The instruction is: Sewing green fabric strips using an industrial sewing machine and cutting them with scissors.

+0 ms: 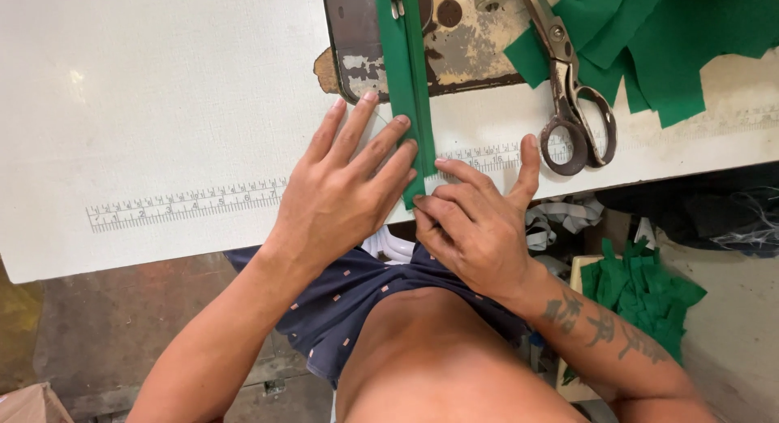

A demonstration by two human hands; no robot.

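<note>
Centrally, a green zipper strip [410, 90] lay lengthwise from the worn machine bed [462, 41] to the near edge of the white table [162, 90]. It looked light, limp and prone to creep. The left hand [345, 192] pressed flat beside it, fingers spread; the right hand [471, 220] pinched its near end. Scissors [572, 90] and green fabric pieces [673, 33] lay far right.

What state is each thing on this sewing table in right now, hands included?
Long green zipper strip: zipped shut, flat, running under the machine's foot.
Rusty metal scissors: blades closed, lying unused.
Green fabric pieces on the table: loose, heaped.
Green fabric pieces on the low stand: piled.
Left hand: fingers spread, pressing the strip.
Right hand: pinching the strip's near end.
</note>
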